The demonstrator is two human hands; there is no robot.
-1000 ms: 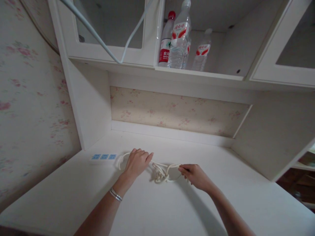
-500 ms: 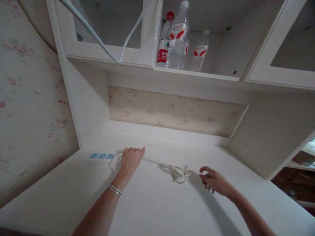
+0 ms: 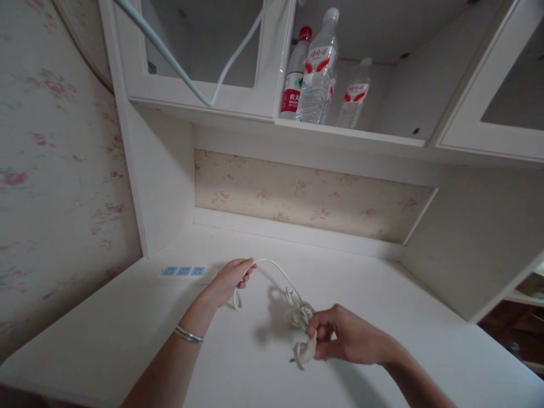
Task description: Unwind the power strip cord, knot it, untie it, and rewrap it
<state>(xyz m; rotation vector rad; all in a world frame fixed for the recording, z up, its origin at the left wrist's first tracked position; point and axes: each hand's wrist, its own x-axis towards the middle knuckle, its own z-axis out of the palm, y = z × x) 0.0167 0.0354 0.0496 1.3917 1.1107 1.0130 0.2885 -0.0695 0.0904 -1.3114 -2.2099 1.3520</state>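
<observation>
A white power strip (image 3: 182,272) with blue sockets lies at the left of the white desktop. Beside it, my left hand (image 3: 232,281) is closed around the strip's white cord (image 3: 276,266), and a short loop hangs below the fingers. From there the cord arcs over to a tangled bundle (image 3: 301,311), which is off the desktop and casts a shadow. My right hand (image 3: 351,334) pinches the cord's end at the white plug (image 3: 304,352), whose metal prong points left. The bundle hangs against the right fingertips; whether they also grip part of it I cannot tell.
Overhead, a cabinet shelf (image 3: 352,131) carries several plastic bottles, among them a red-capped bottle (image 3: 295,79) and a clear bottle (image 3: 318,62). A pale-blue cable (image 3: 170,59) hangs in front of the cabinet door. Side panels and a flowered wall (image 3: 55,170) bound the desk.
My right hand has moved left and nearer, now holding the plug end, with the bundle lifted. My left hand has turned, and the cord between the hands has gone from taut to slack.
</observation>
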